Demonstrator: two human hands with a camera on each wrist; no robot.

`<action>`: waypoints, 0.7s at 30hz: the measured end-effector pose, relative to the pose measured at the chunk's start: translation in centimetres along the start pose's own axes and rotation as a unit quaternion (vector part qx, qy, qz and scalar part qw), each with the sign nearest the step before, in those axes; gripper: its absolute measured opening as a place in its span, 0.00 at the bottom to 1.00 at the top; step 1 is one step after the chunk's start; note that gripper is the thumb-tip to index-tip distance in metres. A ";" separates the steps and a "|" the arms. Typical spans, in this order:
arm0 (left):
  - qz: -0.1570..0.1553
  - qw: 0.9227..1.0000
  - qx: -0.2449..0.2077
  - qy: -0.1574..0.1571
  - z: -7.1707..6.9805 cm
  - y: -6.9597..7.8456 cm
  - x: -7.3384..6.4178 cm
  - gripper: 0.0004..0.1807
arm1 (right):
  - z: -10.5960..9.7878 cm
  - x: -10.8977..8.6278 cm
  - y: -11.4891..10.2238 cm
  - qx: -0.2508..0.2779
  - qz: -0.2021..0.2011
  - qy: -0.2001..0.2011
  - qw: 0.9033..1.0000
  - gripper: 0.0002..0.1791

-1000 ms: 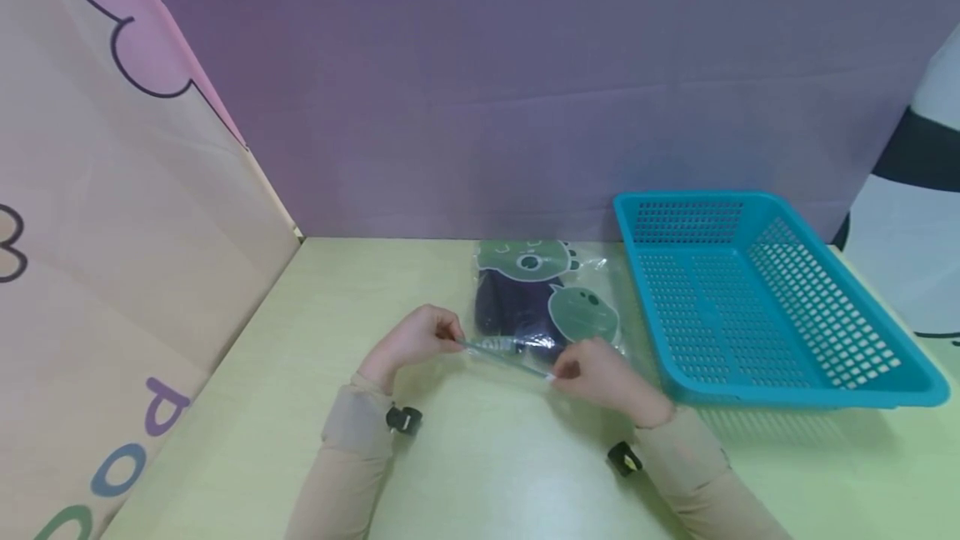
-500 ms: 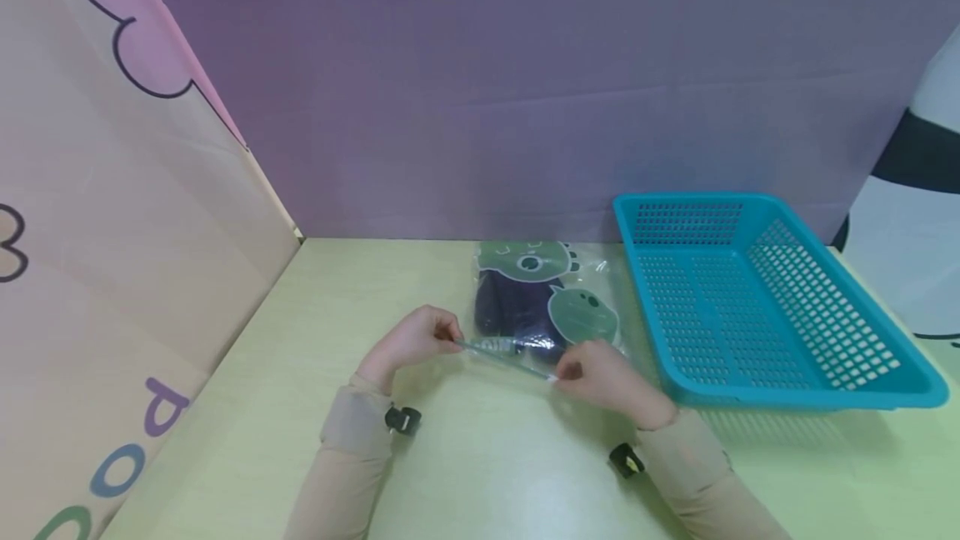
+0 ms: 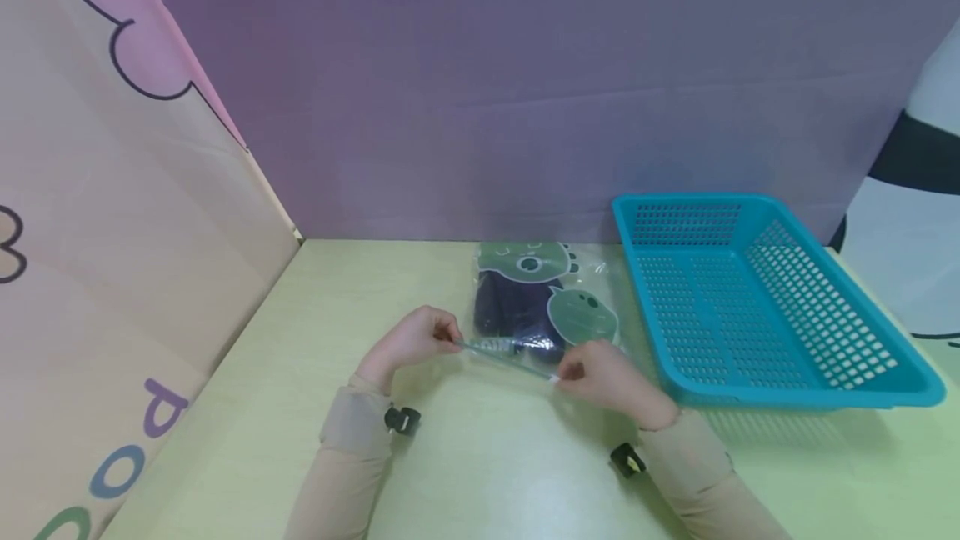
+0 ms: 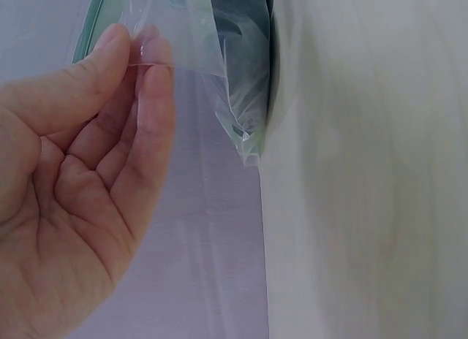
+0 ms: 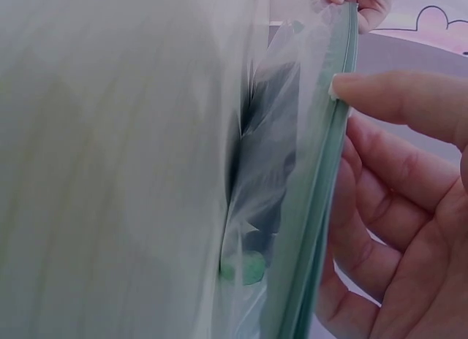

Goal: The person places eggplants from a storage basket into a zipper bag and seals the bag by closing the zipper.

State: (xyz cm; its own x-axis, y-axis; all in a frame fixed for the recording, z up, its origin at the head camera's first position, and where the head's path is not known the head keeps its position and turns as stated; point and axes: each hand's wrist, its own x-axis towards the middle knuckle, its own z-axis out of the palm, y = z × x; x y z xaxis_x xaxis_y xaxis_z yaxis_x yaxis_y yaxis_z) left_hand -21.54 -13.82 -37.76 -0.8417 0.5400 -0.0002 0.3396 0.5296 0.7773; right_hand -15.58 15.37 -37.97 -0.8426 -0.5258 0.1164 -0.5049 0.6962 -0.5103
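A clear zip bag (image 3: 583, 315) with green cartoon animal prints lies on the table, a dark folded item (image 3: 517, 302) inside it. Its near edge, a green zip strip (image 5: 316, 207), is raised off the table and stretched between both hands. At the left end of that edge, my left hand (image 3: 418, 337) pinches the bag between thumb and fingers. My right hand (image 3: 606, 380) pinches the strip toward its right part, with the thumb on a small white slider (image 5: 333, 89). In the left wrist view, clear film passes between the left thumb and fingertips.
A blue perforated plastic basket (image 3: 712, 298) stands on the table right of the bag, close to the right forearm. The pale wooden table (image 3: 480, 473) meets a purple backdrop (image 3: 480, 90) behind the bag. A printed cloth (image 3: 135, 215) borders the left side.
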 end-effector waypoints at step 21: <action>0.011 1.000 0.007 -0.003 -0.2 0.2 -0.2 0.03 | -0.3 -0.1 0.0 -0.014 0.008 0.000 1.000 0.02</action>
State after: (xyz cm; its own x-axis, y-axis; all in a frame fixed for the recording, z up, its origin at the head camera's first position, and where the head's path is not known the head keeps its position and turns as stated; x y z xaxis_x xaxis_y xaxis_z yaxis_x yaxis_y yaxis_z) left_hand -21.36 -13.94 -37.47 -0.8314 0.5555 0.0140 0.3644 0.5259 0.7686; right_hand -15.52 15.56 -37.73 -0.8505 -0.5145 0.1092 -0.4967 0.7175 -0.4883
